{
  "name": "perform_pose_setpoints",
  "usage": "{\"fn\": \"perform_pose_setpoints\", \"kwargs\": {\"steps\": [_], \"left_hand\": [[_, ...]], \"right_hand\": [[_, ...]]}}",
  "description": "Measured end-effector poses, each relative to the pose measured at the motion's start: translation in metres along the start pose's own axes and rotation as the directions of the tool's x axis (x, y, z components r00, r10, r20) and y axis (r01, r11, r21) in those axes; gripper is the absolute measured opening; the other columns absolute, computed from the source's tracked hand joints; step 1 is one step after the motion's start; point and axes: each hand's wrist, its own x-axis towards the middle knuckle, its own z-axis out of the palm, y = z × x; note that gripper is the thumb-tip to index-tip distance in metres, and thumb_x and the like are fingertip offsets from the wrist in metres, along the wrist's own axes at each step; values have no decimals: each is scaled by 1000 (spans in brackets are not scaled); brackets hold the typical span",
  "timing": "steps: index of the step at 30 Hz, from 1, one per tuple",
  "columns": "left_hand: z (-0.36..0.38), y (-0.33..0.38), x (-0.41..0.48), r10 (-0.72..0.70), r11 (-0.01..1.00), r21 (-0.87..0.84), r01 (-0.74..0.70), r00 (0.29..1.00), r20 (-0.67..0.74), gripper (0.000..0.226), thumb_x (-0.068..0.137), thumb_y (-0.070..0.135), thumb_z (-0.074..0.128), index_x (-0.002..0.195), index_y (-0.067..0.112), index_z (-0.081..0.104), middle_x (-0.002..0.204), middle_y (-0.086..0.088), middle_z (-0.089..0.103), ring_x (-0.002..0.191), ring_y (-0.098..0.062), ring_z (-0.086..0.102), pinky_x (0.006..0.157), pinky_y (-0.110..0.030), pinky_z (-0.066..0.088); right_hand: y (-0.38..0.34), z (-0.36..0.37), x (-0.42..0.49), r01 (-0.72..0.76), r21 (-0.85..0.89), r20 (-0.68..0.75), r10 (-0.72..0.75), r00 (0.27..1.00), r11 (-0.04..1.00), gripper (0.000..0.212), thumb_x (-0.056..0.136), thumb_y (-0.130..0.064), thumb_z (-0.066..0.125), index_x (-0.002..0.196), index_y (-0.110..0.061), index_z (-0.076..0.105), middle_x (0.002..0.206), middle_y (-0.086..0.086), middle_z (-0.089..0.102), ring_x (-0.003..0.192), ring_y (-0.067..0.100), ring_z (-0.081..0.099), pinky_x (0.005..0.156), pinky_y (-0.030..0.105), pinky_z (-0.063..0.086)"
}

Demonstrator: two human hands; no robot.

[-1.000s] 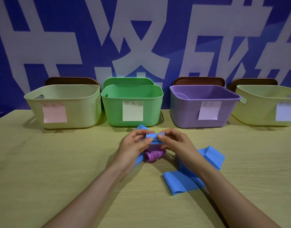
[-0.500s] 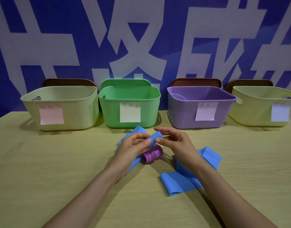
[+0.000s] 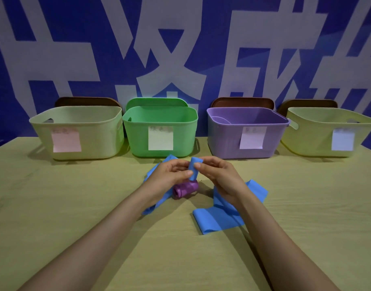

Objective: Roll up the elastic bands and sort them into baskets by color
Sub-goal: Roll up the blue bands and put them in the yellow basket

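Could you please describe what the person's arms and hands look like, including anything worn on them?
Both arms are bare. The left hand and right hand have no gloves or rings that I can see. The left forearm and right forearm show no sleeve, watch, bracelet or marking up to the picture's edge.

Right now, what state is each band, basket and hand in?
blue band: one end rolled, rest loose on table.
purple band: rolled, lying on table.
left hand: pinches blue band's roll.
right hand: pinches blue band's roll.
green basket: upright, uncovered.
purple basket: upright, uncovered.
left beige basket: upright, uncovered.
right beige basket: upright, uncovered.
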Motion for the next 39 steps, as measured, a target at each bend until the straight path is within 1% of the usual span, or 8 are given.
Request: {"fn": "perform_pose_setpoints", "kwargs": {"steps": [4,9,14,17,20,25,30,39], "left_hand": [[-1,30,47,13,997,78,-24,990,143,23,87,-5,57,108,6,61,98,-5,67,82,-8,67,74,-18,53],[7,53,122,57,998,-35,-53,991,124,20,89,-9,52,102,4,60,95,-9,64,79,-11,66,80,-22,54],[18,76,162,-80,982,-166,90,994,69,16,88,-7,54,98,4,60,90,-12,66,75,-12,67,77,-22,56],[27,105,175,-168,958,-231,169,985,25,17,87,-8,55,100,3,57,94,-15,65,80,-18,66,80,-26,55],[37,137,185,-212,932,-299,207,977,13,15,88,-9,54,98,2,54,88,-13,65,72,-14,68,74,-24,57],[53,165,201,-290,927,-247,282,957,3,10,88,-6,56,92,3,54,86,-12,64,71,-14,68,65,-22,57],[67,175,221,-334,927,-183,327,942,-10,14,88,-6,58,99,-1,52,90,-12,64,76,-18,67,69,-25,58],[128,175,269,-411,897,-167,410,911,30,13,88,-7,58,92,4,53,106,-20,60,83,-22,66,65,-21,58]], "right_hand": [[-24,-4,25,41,7,-120,-40,992,999,14,81,-4,68,92,-11,63,86,4,69,79,15,65,74,22,51],[-65,-19,89,113,37,-206,-103,973,993,12,81,3,66,87,-6,61,73,4,66,63,9,64,59,16,52],[-98,-33,124,-28,27,-277,35,960,999,19,79,-3,70,95,2,63,80,12,66,74,19,63,70,24,51],[-131,-37,135,-96,12,-277,95,956,995,10,79,2,69,86,-3,63,76,11,65,66,16,63,62,19,51],[-170,-46,140,-154,12,-239,153,959,988,20,82,8,64,101,7,62,81,13,65,67,14,65,61,16,54],[-208,-64,148,-291,3,-217,285,934,957,29,83,6,63,111,11,59,88,14,65,77,18,64,67,19,55],[-219,-88,165,-368,-18,-200,358,912,929,21,81,0,69,102,-2,66,104,18,69,96,28,67,90,34,54],[-231,-156,178,-379,4,-276,365,889,926,17,81,0,69,96,-5,64,90,13,70,83,23,69,72,26,58]]}}
